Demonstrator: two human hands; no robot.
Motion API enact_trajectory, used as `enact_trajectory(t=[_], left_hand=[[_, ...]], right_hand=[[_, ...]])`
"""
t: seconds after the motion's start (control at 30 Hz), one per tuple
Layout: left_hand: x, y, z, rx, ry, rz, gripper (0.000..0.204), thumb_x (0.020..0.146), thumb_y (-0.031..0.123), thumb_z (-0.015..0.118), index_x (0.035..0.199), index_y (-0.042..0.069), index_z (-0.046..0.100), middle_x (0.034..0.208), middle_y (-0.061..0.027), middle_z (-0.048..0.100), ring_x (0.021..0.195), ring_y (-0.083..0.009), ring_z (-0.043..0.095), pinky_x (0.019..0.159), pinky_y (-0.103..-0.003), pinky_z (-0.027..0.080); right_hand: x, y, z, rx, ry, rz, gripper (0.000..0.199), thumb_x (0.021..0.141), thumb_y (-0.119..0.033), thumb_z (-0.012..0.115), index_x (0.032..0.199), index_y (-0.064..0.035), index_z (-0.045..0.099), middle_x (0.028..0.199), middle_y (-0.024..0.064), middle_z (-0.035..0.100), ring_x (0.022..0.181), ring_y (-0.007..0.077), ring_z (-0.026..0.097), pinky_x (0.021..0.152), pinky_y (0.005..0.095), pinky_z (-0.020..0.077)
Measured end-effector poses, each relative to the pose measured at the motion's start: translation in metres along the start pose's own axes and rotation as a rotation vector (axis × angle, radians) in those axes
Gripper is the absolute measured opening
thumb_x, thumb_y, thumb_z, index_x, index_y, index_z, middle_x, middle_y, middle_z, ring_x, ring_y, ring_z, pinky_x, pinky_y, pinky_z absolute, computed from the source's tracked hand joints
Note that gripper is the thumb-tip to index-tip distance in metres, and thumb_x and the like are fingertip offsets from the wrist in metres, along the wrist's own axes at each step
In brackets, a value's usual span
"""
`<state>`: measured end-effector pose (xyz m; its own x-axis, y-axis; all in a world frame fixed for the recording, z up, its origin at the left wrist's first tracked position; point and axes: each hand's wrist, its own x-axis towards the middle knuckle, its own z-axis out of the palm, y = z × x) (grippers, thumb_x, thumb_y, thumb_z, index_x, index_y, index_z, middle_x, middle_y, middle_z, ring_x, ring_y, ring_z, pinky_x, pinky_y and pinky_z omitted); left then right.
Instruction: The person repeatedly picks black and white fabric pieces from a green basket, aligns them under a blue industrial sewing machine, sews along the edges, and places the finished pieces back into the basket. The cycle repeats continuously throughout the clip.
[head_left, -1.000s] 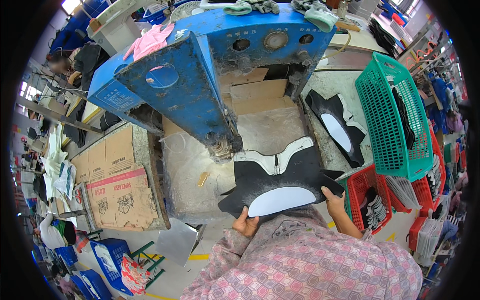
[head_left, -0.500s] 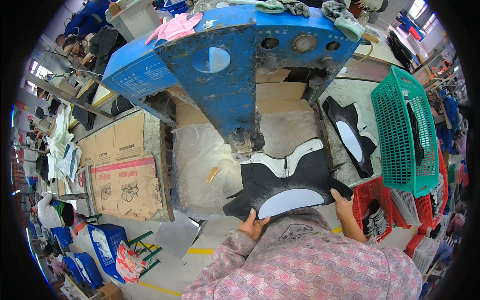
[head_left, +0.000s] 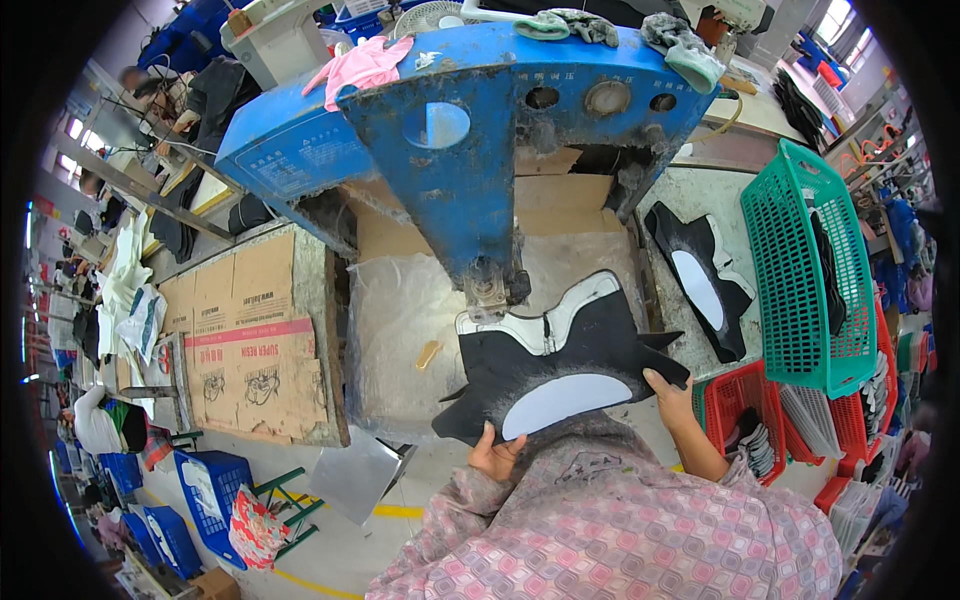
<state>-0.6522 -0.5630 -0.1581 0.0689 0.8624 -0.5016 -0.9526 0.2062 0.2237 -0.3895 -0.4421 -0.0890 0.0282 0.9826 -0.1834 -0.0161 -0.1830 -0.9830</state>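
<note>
Both hands hold a flat black piece shaped like a shoe upper (head_left: 585,350), with white trim along its notched far edge and a white half-oval patch at its near edge. My left hand (head_left: 494,454) grips the near left edge, thumb and fingers closed on it. My right hand (head_left: 670,398) pinches the right end. The piece's far left corner lies at the small metal head (head_left: 487,290) below the arm of a blue machine (head_left: 440,190); whether they touch I cannot tell. A similar black piece (head_left: 735,320) lies on the side table to the right.
A plastic-covered bed (head_left: 390,370) with a brownish spot lies under the machine. Flattened cardboard (head_left: 250,380) covers the left table. To the right stand a green basket (head_left: 780,240) and a red basket (head_left: 715,410) with stacked pieces. Gloves (head_left: 680,50) and pink cloth (head_left: 358,68) lie on top.
The black piece has shifted left and tilted, its right side farther from me, so its far left corner is now left of the metal head. Both hands keep their grip.
</note>
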Motion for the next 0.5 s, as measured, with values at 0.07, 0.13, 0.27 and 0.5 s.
enact_trajectory(t=[0.07, 0.13, 0.27, 0.5], left_hand=[[-0.001, 0.005, 0.003, 0.004, 0.010, 0.037, 0.031, 0.088, 0.029, 0.039, 0.111, 0.009, 0.047, 0.106, -0.0051, 0.055, 0.093, -0.0183, 0.055, 0.076, -0.034, 0.049], [-0.002, 0.010, 0.006, -0.058, -0.021, 0.048, 0.031, 0.088, 0.029, 0.039, 0.110, 0.010, 0.047, 0.105, -0.0045, 0.055, 0.092, -0.0179, 0.055, 0.075, -0.033, 0.049], [-0.006, 0.023, 0.007, -0.206, -0.034, 0.033, 0.031, 0.088, 0.029, 0.039, 0.110, 0.010, 0.048, 0.107, -0.0036, 0.055, 0.093, -0.0170, 0.055, 0.073, -0.030, 0.050], [-0.011, 0.028, 0.007, -0.517, -0.069, -0.054, 0.027, 0.087, 0.021, 0.041, 0.109, 0.007, 0.049, 0.105, -0.0038, 0.054, 0.098, -0.0158, 0.050, 0.070, -0.025, 0.051]], right_hand=[[0.003, -0.003, 0.005, -0.054, -0.005, 0.020, 0.022, 0.073, -0.011, 0.061, 0.087, 0.0054, 0.059, 0.082, 0.0050, 0.060, 0.073, 0.0102, 0.054, 0.068, 0.0229, 0.0419], [0.007, -0.005, 0.011, -0.042, -0.030, 0.017, 0.020, 0.073, -0.010, 0.062, 0.087, 0.0043, 0.060, 0.082, 0.0046, 0.060, 0.072, 0.0094, 0.054, 0.067, 0.0223, 0.0419], [0.012, -0.008, 0.024, 0.019, -0.065, 0.048, 0.019, 0.073, -0.009, 0.062, 0.088, 0.0033, 0.060, 0.081, 0.0037, 0.060, 0.072, 0.0083, 0.053, 0.066, 0.0214, 0.0417], [0.014, -0.012, 0.041, 0.111, -0.088, 0.074, 0.021, 0.073, -0.009, 0.062, 0.091, 0.0024, 0.060, 0.082, 0.0032, 0.060, 0.074, 0.0082, 0.052, 0.068, 0.0216, 0.0413]])
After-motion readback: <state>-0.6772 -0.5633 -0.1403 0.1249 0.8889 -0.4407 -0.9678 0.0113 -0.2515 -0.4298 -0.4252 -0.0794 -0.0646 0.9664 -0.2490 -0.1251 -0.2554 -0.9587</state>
